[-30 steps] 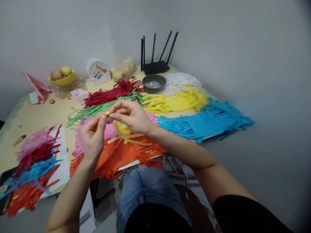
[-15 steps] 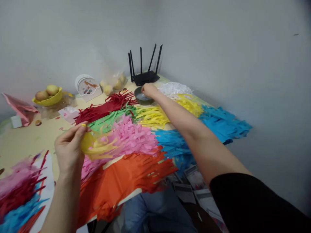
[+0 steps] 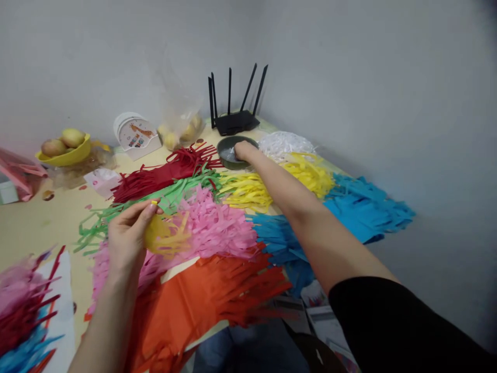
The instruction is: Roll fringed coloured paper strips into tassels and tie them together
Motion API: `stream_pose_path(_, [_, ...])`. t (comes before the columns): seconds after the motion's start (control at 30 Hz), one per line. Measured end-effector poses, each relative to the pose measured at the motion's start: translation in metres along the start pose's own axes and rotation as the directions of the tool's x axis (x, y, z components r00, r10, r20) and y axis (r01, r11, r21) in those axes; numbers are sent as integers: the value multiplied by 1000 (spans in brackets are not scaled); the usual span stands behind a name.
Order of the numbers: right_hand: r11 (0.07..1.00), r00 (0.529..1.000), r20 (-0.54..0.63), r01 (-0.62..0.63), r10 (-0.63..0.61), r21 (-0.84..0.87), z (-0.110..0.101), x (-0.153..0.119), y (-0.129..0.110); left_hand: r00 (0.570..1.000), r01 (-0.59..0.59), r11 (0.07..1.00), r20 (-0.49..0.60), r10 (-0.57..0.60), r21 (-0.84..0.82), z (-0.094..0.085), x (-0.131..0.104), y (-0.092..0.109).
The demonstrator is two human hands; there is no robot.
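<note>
My left hand [image 3: 130,230] pinches the top of a yellow tissue-paper tassel [image 3: 165,238] between thumb and fingers; its cut strips hang to the right. My right hand [image 3: 245,150] reaches into a dark green bowl [image 3: 228,163] at the back, its fingertips hidden inside. Something whitish and clear lies in the bowl. Around my hands spread fringed paper bundles: dark red [image 3: 163,176], green [image 3: 178,194], pink [image 3: 215,225], yellow [image 3: 248,189], blue [image 3: 361,210], orange [image 3: 190,295] and white [image 3: 287,142].
A black router [image 3: 236,123] with upright antennas stands behind the bowl. To its left are bagged round fruits [image 3: 171,140], a white giraffe-print holder [image 3: 137,137] and a yellow fruit bowl [image 3: 70,157]. Finished-looking mixed-colour tassels [image 3: 23,311] lie on white paper at front left.
My right hand has gone lower into the bowl. My left hand with the yellow tassel has shifted right in view. The camera view has moved slightly.
</note>
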State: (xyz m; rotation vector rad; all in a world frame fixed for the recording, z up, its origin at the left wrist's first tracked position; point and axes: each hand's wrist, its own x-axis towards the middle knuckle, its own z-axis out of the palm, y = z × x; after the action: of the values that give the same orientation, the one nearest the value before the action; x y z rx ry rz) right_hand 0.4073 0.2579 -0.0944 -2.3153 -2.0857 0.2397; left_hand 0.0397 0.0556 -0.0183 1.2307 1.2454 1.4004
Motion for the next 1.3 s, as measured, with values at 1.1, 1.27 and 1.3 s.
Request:
stream_pose_path(1.1, [-221, 826, -482, 432, -291, 874, -50, -246, -210, 935, -345, 938, 99, 340, 36, -16, -31, 31])
stream_pose_path(1.27, [-257, 788, -556, 498, -265, 828, -56, -264, -216, 924, -372, 927, 109, 366, 40, -21, -46, 44])
stream_pose_path(1.3, [-270, 778, -570, 507, -264, 818, -56, -267, -217, 922, -376, 925, 117, 368, 49, -23, -48, 47])
